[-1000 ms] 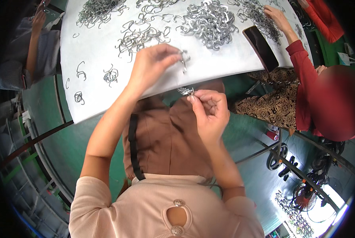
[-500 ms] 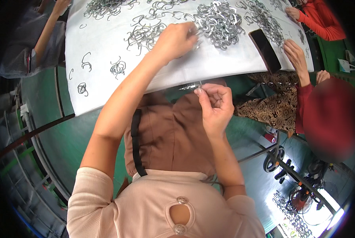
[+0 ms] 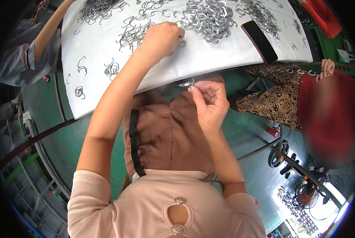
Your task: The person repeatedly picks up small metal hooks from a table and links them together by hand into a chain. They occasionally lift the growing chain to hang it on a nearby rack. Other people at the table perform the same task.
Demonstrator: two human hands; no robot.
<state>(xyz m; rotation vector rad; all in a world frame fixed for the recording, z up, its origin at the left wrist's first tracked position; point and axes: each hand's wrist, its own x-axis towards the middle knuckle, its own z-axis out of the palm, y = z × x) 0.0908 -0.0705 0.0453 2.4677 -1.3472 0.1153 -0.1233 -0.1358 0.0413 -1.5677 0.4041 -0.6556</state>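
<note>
My left hand (image 3: 163, 39) is over the white-covered table (image 3: 149, 71), between a loose heap of dark curved metal hooks (image 3: 132, 35) and a dense pile of paler silver hooks (image 3: 209, 22). Its fingers are curled together, and a small blurred grey thing shows under the fingertips, its kind unclear. Just off the table's near edge, above my lap, my right hand (image 3: 210, 101) pinches a thin shiny metal piece (image 3: 186, 84) between thumb and forefinger. That piece points left and is too small to name.
A black phone (image 3: 260, 43) lies right of the silver pile. More hooks form heaps at the back left (image 3: 98, 10) and right (image 3: 261, 16), with small clusters (image 3: 111, 69) at left. Co-workers sit at both sides; one at the right, in red (image 3: 306, 99), has hands near the chest.
My left hand has drawn away from the silver pile, leftward. My right hand keeps its pinch. The co-worker in red has pulled a hand back off the table. The view has shifted slightly.
</note>
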